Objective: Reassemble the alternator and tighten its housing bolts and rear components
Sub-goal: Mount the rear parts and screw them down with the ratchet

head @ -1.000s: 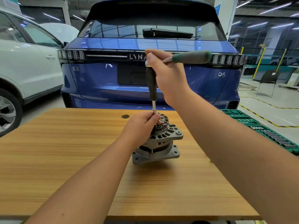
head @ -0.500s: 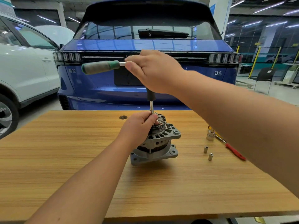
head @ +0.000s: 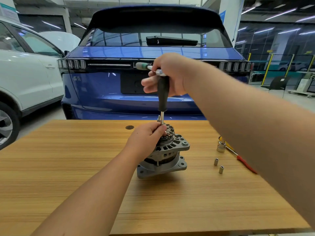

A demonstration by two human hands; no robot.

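A grey alternator [head: 167, 155] stands on end in the middle of the wooden table [head: 68, 167], rear side up. My left hand [head: 147, 136] grips the lower end of a tool's steel shaft right on top of the alternator. The tool is a T-handle driver [head: 162, 96] with a black vertical grip and a green-ended cross handle pointing left. My right hand [head: 167, 74] holds the driver at its head, fingers curled round the top of the black grip. The fastener under the tip is hidden by my left hand.
Right of the alternator lie two small sockets [head: 218, 166], a larger socket [head: 221, 147] and a red-handled tool [head: 245, 163], partly behind my right forearm. A blue car [head: 105, 86] stands just beyond the table's far edge, a white car [head: 25, 79] at the left.
The green cross handle has swung round from right to left and now points left and away, shortened in view. My left hand has stayed on the shaft at the alternator.
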